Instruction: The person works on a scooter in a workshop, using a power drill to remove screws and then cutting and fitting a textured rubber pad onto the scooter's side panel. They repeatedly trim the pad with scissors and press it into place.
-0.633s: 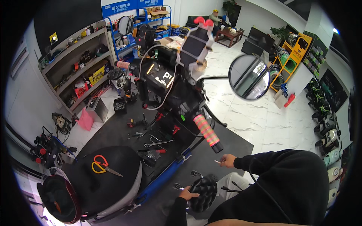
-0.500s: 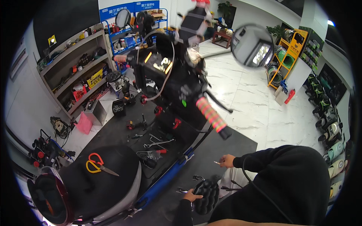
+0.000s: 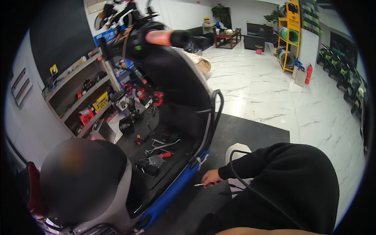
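Note:
My right hand [image 3: 212, 177], in a black sleeve, is closed on a thin, short white-and-yellow stick [image 3: 199, 184] that pokes out to the left of the fingertips. It hovers over the dark mat, to the right of a scooter's blue side trim [image 3: 172, 197]. My left hand is out of view. The scooter's dark seat [image 3: 113, 156] stands at the lower left, partly smeared by blur. On its footboard lie wrenches [image 3: 162, 145], a red-handled tool [image 3: 166, 155] and a clear plastic bag [image 3: 153, 160].
The scooter's handlebar grip [image 3: 160, 38] juts out at the top. Cluttered shelves [image 3: 80, 94] line the left wall. Beyond the dark mat [image 3: 254, 131] spreads a white marble floor [image 3: 266, 94]. A person [image 3: 208, 27] sits far back; a fire extinguisher [image 3: 309, 74] stands at right.
The view has shifted, bringing the handlebar higher and the seated person into sight. My left hand and the black padded cushion it touched have left the picture. My right hand now appears farther left.

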Motion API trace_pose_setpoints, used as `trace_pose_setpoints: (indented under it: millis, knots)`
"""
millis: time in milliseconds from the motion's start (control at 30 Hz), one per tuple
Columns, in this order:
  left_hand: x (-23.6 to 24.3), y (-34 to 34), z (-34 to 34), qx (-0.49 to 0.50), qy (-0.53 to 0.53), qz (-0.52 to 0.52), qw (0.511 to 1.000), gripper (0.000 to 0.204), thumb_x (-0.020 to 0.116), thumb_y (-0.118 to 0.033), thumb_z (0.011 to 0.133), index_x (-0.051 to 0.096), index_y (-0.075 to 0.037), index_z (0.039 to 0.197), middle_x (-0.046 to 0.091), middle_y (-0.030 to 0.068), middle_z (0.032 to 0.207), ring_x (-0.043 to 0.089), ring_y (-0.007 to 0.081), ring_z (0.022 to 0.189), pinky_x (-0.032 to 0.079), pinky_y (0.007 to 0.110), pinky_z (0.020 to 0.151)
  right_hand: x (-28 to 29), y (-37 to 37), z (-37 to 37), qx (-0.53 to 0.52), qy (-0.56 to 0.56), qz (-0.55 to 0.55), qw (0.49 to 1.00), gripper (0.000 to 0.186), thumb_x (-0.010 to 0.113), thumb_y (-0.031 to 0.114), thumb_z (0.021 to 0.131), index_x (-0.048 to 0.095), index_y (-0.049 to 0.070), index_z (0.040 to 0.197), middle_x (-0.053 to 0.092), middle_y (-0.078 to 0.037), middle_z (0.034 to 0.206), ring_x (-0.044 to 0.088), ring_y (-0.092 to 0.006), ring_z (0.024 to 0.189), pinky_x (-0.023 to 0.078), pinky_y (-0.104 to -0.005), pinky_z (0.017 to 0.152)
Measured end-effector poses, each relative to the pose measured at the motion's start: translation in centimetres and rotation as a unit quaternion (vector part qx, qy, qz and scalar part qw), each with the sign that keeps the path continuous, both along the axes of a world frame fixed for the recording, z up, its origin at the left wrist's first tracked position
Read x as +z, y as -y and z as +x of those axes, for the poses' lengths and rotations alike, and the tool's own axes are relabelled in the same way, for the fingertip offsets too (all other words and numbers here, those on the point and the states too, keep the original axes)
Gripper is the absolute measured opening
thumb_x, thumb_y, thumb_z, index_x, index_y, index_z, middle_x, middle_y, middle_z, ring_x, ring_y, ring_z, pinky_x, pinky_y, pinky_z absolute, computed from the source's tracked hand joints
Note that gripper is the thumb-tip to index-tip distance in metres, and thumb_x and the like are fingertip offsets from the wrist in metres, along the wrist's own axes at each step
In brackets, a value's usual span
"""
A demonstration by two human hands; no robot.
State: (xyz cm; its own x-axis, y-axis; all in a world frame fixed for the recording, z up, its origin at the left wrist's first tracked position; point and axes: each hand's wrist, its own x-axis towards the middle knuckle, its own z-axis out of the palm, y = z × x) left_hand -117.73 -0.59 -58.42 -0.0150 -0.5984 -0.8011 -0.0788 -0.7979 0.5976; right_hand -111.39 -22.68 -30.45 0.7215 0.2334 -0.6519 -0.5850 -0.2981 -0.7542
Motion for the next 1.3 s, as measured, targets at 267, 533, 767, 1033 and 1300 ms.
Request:
trace_pose_setpoints:
  millis: [267, 533, 767, 1033, 1300]
  knots:
    - [-0.2, 3.9, 3.8, -0.054, 0.009, 0.057, 0.997, 0.082, 0.091, -0.052, 0.074, 0.065, -0.005, 0.136, 0.072, 0.0108, 0.124, 0.069, 0.0248, 0.107, 0.057, 0.041, 0.082, -2.6, 0.8, -1.5, -0.089, -0.061, 0.255, 0.961, 0.029, 0.063, 0.014, 0.105, 0.061, 0.002, 0.132, 0.068, -0.001, 0.109, 0.049, -0.0026, 0.065, 0.037, -0.0190, 0.047]
    - [0.9, 4.8, 5.3, -0.068, 0.024, 0.091, 0.993, 0.077, 0.090, -0.052, 0.076, 0.066, -0.009, 0.135, 0.073, 0.0089, 0.123, 0.069, 0.0232, 0.104, 0.057, 0.040, 0.078, -2.1, 0.7, -4.4, -0.130, -0.016, 0.363, 0.923, 0.021, 0.065, 0.012, 0.104, 0.065, 0.004, 0.124, 0.062, 0.002, 0.098, 0.049, -0.0034, 0.068, 0.037, -0.0189, 0.049]
    - [3.8, 3.5, 5.6, -0.078, 0.065, 0.030, 0.994, 0.063, 0.078, -0.052, 0.088, 0.069, -0.011, 0.135, 0.075, 0.0102, 0.117, 0.071, 0.0221, 0.098, 0.059, 0.037, 0.073, -2.4, 1.6, -7.4, -0.123, 0.033, 0.301, 0.945, 0.022, 0.065, 0.011, 0.103, 0.066, 0.003, 0.123, 0.056, 0.003, 0.086, 0.051, -0.0042, 0.066, 0.037, -0.0203, 0.049]
    - [27.4, -4.1, 15.4, 0.213, 0.254, -0.030, 0.943, 0.033, 0.073, -0.031, 0.100, 0.073, 0.003, 0.101, 0.071, 0.0088, 0.084, 0.072, 0.0198, 0.072, 0.060, 0.032, 0.065, 4.1, 2.3, -7.5, -0.195, 0.140, 0.359, 0.902, 0.021, 0.065, 0.013, 0.102, 0.067, 0.005, 0.122, 0.060, 0.002, 0.082, 0.052, -0.0037, 0.062, 0.038, -0.0197, 0.047]
    - [41.2, -6.1, 9.8, 0.267, 0.344, -0.248, 0.865, 0.027, 0.069, -0.014, 0.101, 0.067, 0.004, 0.120, 0.073, 0.0102, 0.097, 0.069, 0.0139, 0.080, 0.056, 0.026, 0.069, 8.2, 0.4, -6.3, -0.238, 0.202, 0.400, 0.862, 0.029, 0.067, 0.013, 0.100, 0.060, 0.002, 0.126, 0.067, -0.005, 0.099, 0.055, -0.0071, 0.064, 0.039, -0.0214, 0.048]
